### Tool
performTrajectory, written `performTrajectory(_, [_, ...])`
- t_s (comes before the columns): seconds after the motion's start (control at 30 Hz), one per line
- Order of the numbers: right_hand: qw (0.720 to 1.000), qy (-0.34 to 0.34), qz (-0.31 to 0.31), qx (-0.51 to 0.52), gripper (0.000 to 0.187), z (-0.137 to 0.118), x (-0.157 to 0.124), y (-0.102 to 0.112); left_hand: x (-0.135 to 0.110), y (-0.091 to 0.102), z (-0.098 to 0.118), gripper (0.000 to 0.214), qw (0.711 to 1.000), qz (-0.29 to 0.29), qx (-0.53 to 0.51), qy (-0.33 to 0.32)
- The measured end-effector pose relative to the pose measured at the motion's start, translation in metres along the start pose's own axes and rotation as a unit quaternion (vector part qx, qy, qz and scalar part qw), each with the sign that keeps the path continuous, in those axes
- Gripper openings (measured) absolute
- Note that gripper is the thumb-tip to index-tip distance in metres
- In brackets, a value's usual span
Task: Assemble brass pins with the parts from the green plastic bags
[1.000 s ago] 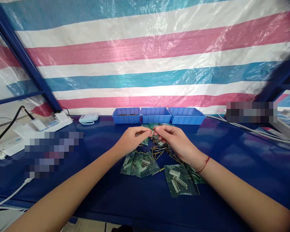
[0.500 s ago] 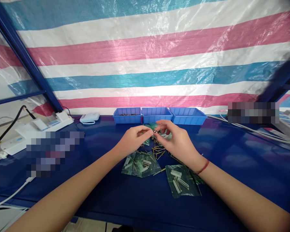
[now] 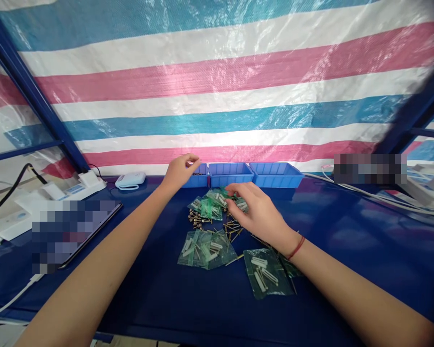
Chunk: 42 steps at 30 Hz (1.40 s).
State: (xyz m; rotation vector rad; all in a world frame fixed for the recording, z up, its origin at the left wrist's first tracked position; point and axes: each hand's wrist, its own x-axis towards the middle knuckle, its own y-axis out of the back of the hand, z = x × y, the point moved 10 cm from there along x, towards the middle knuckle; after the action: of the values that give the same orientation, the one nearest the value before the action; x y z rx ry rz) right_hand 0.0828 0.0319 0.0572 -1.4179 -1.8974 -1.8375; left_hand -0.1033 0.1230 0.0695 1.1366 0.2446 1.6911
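Observation:
My left hand (image 3: 183, 169) is over the left blue bin (image 3: 198, 181), which has small metal pieces inside. Its thumb and fingertips are close together in a pinch; anything between them is too small to make out. My right hand (image 3: 256, 207) hovers above the pile, thumb and forefinger apart, with nothing visible between them. Under and beside it lie clear green-tinted packets (image 3: 211, 205) of white plugs and screws. Loose brass-coloured screws (image 3: 233, 226) are scattered near its thumb. A cluster of small fasteners with dark heads (image 3: 195, 219) lies left of them.
Two more blue bins, a middle one (image 3: 230, 173) and a right one (image 3: 277, 174), stand in the row. Closer to me are more packets (image 3: 207, 248) and a separate packet (image 3: 267, 272). A phone (image 3: 90, 236), power strip (image 3: 72, 190) and white device (image 3: 130, 180) are left; cables (image 3: 361, 193) run right.
My hands have parted from where they met around a small metal piece. The left has gone up and left to the left bin, while the right stays above the pile. The view has shifted slightly.

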Motion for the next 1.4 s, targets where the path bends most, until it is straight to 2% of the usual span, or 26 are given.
performTrajectory(0.1, [0.997, 0.018, -0.074, -0.034, 0.020, 0.003, -0.001, -0.015, -0.002, -0.001, -0.005, 0.035, 0.998, -0.005, 0.056, -0.036])
performTrajectory(0.23, [0.981, 0.058, -0.157, -0.096, 0.024, 0.002, -0.007, -0.036, -0.038, -0.014, 0.011, 0.029, 0.991, -0.057, 0.090, -0.082])
performTrajectory(0.33, [0.969, 0.069, -0.190, -0.139, 0.025, 0.001, -0.010, -0.048, -0.065, -0.026, 0.029, 0.027, 0.983, -0.105, 0.093, -0.114])
performTrajectory(0.43, [0.961, 0.074, -0.210, -0.163, 0.026, 0.000, -0.010, -0.057, -0.081, -0.040, 0.040, 0.031, 0.977, -0.143, 0.084, -0.137])
performTrajectory(0.57, [0.960, 0.076, -0.220, -0.155, 0.026, 0.000, -0.008, -0.060, -0.090, -0.053, 0.042, 0.033, 0.971, -0.175, 0.068, -0.148])
performTrajectory(0.83, [0.958, 0.049, -0.238, -0.152, 0.025, 0.005, -0.009, -0.065, -0.094, -0.055, 0.035, 0.033, 0.973, -0.177, 0.054, -0.140])
performTrajectory(1.0, [0.955, 0.066, -0.244, -0.154, 0.026, 0.002, -0.009, -0.064, -0.096, -0.055, 0.035, 0.032, 0.974, -0.171, 0.050, -0.144])
performTrajectory(1.1, [0.973, 0.054, -0.206, -0.089, 0.023, 0.000, -0.005, -0.053, -0.097, -0.050, 0.038, 0.031, 0.977, -0.152, 0.048, -0.140])
performTrajectory(1.2, [0.983, -0.049, -0.158, 0.082, 0.016, 0.012, -0.001, -0.042, -0.097, -0.040, 0.046, 0.031, 0.983, -0.116, 0.048, -0.136])
performTrajectory(1.27, [0.958, -0.139, -0.121, 0.220, 0.016, 0.024, -0.003, -0.039, -0.097, -0.032, 0.052, 0.028, 0.988, -0.097, 0.025, -0.121])
performTrajectory(1.4, [0.876, -0.266, -0.053, 0.399, 0.017, 0.040, -0.011, -0.039, -0.098, -0.024, 0.055, 0.022, 0.993, -0.084, -0.068, -0.048])
